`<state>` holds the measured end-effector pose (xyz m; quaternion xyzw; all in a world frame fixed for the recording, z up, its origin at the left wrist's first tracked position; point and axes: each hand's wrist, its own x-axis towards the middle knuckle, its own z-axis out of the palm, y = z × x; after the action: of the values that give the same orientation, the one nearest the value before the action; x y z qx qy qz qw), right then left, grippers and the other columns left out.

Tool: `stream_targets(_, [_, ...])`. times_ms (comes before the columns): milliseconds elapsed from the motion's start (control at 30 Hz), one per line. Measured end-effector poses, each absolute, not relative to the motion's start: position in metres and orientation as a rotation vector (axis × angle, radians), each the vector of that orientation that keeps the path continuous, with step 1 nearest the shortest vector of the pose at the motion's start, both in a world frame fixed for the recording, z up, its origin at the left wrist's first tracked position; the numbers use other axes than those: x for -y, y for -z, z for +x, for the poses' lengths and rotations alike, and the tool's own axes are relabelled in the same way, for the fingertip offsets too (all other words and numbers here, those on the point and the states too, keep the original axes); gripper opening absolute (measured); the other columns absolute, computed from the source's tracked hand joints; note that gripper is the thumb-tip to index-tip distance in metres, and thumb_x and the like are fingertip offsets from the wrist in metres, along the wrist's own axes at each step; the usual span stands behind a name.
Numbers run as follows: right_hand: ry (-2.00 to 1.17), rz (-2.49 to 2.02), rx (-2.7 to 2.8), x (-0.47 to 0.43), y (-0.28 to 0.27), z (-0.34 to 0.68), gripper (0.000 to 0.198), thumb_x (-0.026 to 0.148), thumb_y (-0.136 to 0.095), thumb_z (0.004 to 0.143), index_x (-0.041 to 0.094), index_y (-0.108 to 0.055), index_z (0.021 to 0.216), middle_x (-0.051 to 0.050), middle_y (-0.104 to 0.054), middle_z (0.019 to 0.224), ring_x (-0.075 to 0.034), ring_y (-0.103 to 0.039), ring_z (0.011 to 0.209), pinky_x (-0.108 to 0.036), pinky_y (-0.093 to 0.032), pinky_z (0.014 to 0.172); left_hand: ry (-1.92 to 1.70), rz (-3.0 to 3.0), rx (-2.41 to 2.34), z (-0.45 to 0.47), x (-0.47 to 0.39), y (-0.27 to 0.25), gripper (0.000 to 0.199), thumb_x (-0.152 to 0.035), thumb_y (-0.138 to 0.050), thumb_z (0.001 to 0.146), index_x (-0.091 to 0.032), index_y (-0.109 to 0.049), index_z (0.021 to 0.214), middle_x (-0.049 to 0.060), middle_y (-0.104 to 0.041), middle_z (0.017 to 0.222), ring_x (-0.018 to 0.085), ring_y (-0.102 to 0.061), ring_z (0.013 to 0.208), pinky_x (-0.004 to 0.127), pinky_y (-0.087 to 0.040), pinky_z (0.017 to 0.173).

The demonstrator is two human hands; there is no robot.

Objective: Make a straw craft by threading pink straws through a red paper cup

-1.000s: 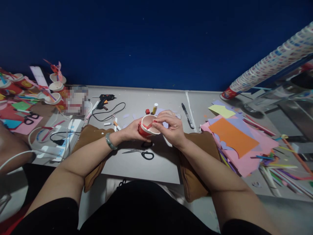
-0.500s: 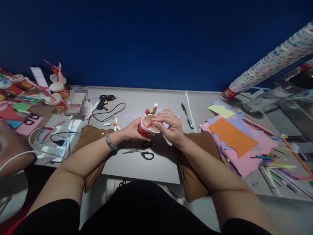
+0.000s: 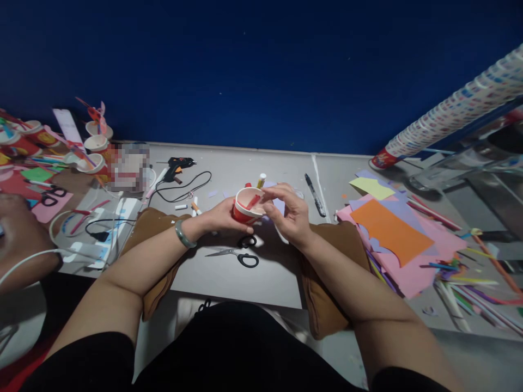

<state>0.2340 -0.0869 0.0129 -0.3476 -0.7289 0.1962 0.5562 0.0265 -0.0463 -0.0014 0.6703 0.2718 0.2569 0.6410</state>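
Observation:
My left hand (image 3: 221,216) is wrapped round the side of a red paper cup (image 3: 244,216), whose open mouth tips toward me. A red strip (image 3: 253,202) lies inside, against the white inner wall. My right hand (image 3: 291,214) is beside the cup's right rim, thumb and fingers apart, nothing visible between them. Whether its fingertips touch the rim I cannot tell. Behind the cup stands a glue stick with a white cap (image 3: 261,178). Black-handled scissors (image 3: 245,259) lie on the table in front of the cup, blades pointing left.
A glue gun (image 3: 177,167) with a black cord lies at the back left, near a power strip (image 3: 118,223). Decorated cups (image 3: 98,144) and another person's hand (image 3: 24,234) are farther left. Rightward are a marker (image 3: 314,195), coloured paper (image 3: 392,231) and a leaning cup stack (image 3: 453,109).
My right thumb and fingers have come off the red strip and spread apart, moving slightly right. The strip stays inside the cup. My left hand keeps its hold.

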Motion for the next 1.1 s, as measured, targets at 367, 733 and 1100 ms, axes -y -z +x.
stream_targets(367, [-0.740,-0.843,1.532,0.081,-0.002,0.232,0.053,0.047,-0.077,0.085,0.025,-0.058,0.129,-0.008,-0.068,0.115,-0.023,-0.065,0.109,-0.043,-0.051,0.101,-0.688,1.056,-0.559,0.024,0.052,-0.009,0.056,-0.039,-0.087,0.066,-0.013,-0.065,0.110,0.011,-0.070,0.099,0.018,-0.066,0.077,0.031,-0.053,0.066])
stream_targets(733, [-0.883,-1.053,1.640,0.088,-0.002,0.223,0.070,0.058,-0.088,0.065,0.020,-0.065,0.118,-0.011,-0.073,0.116,-0.030,-0.067,0.111,-0.048,-0.053,0.101,-0.679,1.472,-0.548,0.028,0.052,0.005,0.065,-0.037,-0.089,0.067,-0.016,-0.058,0.121,0.014,-0.068,0.115,0.029,-0.065,0.112,0.043,-0.053,0.100])
stream_targets(1100, [-0.757,-1.115,1.512,0.079,0.011,0.228,0.074,0.049,-0.088,0.067,0.022,-0.056,0.128,-0.011,-0.067,0.125,-0.031,-0.063,0.116,-0.049,-0.051,0.103,-1.237,1.732,-0.845,0.008,0.038,-0.005,0.032,-0.042,-0.071,0.089,-0.017,-0.069,0.109,0.009,-0.072,0.108,0.019,-0.067,0.103,0.034,-0.053,0.096])
